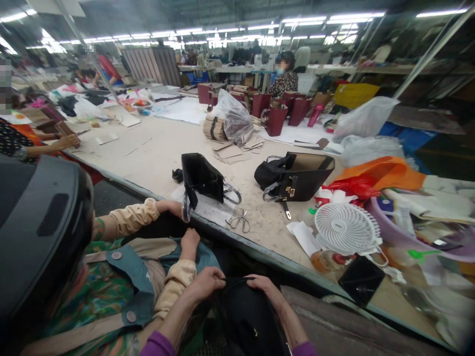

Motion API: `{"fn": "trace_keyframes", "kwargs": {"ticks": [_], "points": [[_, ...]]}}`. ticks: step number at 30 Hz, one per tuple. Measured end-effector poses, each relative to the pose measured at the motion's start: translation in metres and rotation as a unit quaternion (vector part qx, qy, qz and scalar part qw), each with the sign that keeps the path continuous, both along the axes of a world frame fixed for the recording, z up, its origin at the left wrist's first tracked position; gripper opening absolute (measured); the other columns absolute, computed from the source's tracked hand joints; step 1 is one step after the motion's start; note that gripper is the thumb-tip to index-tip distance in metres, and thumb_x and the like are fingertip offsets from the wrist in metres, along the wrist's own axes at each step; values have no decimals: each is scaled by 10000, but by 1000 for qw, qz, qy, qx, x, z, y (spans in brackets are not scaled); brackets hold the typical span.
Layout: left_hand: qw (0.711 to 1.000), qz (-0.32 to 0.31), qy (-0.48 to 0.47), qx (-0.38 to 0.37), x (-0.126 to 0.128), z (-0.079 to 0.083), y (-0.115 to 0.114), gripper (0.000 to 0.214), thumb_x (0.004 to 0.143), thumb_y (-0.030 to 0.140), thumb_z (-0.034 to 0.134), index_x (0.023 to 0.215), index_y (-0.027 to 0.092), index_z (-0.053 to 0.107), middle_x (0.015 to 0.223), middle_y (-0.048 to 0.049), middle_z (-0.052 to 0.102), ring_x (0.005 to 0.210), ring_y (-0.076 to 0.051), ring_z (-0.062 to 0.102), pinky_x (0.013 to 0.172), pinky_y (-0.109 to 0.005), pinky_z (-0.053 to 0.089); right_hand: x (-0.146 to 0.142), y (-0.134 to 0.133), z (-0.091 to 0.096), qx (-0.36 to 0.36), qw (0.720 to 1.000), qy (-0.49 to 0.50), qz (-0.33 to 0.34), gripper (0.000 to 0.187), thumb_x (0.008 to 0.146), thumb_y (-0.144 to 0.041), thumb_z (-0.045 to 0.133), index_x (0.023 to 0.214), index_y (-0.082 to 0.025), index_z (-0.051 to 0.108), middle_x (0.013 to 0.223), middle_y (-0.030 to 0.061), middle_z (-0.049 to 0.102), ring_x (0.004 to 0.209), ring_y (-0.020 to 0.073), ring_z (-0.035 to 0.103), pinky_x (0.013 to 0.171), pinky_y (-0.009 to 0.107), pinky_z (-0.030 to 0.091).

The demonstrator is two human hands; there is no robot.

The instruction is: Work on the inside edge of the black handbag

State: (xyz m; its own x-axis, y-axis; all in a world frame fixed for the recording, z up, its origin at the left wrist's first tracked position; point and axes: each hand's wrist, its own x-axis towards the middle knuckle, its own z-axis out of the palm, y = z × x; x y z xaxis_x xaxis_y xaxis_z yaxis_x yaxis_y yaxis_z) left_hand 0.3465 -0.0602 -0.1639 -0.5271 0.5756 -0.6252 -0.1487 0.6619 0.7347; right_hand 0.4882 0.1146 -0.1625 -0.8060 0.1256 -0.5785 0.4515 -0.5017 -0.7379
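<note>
Black bag (248, 316) sits low in front of us, its top edge pinched in the nearly closed fingers of our left hand (202, 284) and right hand (265, 289), one on each side of the opening. Just beside our left hand, a co-worker's beige sleeve (174, 277) crowds the space. Ahead on the table (156, 158) lie scissors (239, 221), two more black bags (293, 175) and a white fan (347, 228).
</note>
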Motion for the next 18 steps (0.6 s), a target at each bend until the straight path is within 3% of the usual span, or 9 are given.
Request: {"fn": "trace_keyframes", "kwargs": {"ticks": [5,11,15,18], "points": [[998,43,-50,-3,4,2,9,213,691,330,721,708,153,603,514,63,513,476,-109,478,500,-240,352,5,6,9,11,1000,9,-5,260,652,-341,676,810,-149,752,790,52,723,850,253,636,791,333,451],[995,47,-81,40,9,30,17,364,561,469,771,706,156,654,555,37,553,534,-124,486,529,-251,334,12,12,29,43,999,28,-14,310,683,-347,670,891,-138,769,848,64,740,925,281,638,850,354,445],[992,42,-92,80,12,45,16,391,588,486,768,780,152,697,673,4,640,683,-159,566,658,-266,407,14,13,40,47,998,37,-7,337,697,-360,674,936,-142,766,842,66,741,908,287,643,835,359,451],[989,45,-100,96,14,46,14,385,622,466,746,831,145,711,723,-13,671,734,-177,601,705,-277,434,14,12,42,52,998,42,0,328,715,-355,662,948,-149,766,839,60,741,901,280,640,810,344,449]]}}
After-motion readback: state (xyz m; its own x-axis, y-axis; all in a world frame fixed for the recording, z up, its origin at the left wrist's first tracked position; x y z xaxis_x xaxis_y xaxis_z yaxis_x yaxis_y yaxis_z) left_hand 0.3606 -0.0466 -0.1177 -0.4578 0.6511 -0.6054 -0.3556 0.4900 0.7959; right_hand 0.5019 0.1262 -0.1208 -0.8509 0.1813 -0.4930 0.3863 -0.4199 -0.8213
